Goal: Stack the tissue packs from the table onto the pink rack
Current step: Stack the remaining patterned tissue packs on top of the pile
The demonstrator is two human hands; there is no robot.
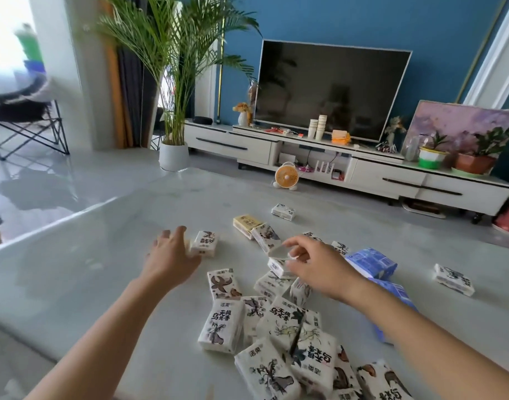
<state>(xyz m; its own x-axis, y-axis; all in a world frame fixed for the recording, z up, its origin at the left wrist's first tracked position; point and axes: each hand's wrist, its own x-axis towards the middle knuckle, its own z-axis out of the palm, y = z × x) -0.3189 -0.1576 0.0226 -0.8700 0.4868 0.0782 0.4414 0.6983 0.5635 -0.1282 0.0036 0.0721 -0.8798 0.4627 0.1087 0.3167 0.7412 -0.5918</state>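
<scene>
Several white tissue packs (279, 324) with ink-style prints lie heaped on the grey marble table (103, 269), near its front. My left hand (172, 255) reaches to the centre-left, its fingers and thumb wrapped around the left end of a small white pack (205, 243) that rests on the table. Above the heap, my right hand (316, 265) pinches another small white pack (278, 251) between index finger and thumb, tilted and lifted just over a pack lying below it. No pink rack is in view.
A yellow pack (246, 223), two blue packs (373, 262) and single white packs (282, 211) (453, 280) lie scattered further out. The table's left edge runs diagonally. Beyond are a small orange fan (286, 178) on the floor, a TV cabinet (363, 168) and a potted palm (174, 155).
</scene>
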